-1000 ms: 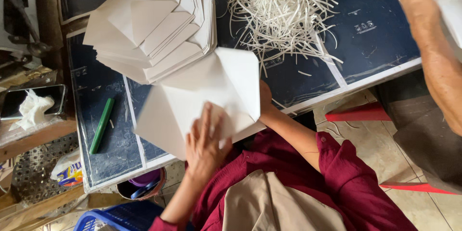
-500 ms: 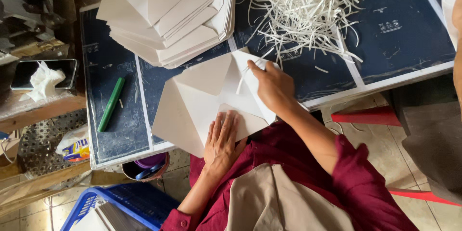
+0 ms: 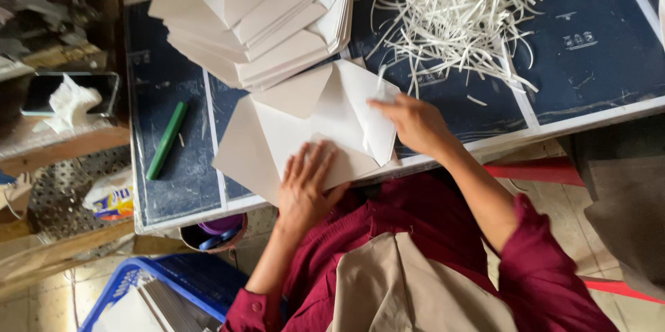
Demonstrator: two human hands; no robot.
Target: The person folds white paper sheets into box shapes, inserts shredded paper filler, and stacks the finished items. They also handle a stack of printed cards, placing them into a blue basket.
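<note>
A white paper envelope (image 3: 305, 124) lies unfolded on the dark blue table (image 3: 596, 62), its flaps partly turned in. My left hand (image 3: 308, 183) presses flat on its near flap, fingers spread. My right hand (image 3: 415, 124) pinches the envelope's right flap, which is curled over toward the middle. A thin paper strip sticks up by my right fingertips. Just beyond the envelope sits a fanned stack of folded white envelopes (image 3: 256, 13).
A heap of white paper strips (image 3: 457, 13) covers the table's far middle. A green marker (image 3: 166, 139) lies at the left. A phone with crumpled tissue (image 3: 66, 96) rests on a side shelf. A blue crate (image 3: 159, 297) and a small cup (image 3: 215, 231) sit below.
My right hand came in from the far side and folded the right flap over the envelope. My left hand stayed pressed on the near flap. The view shifted slightly.
</note>
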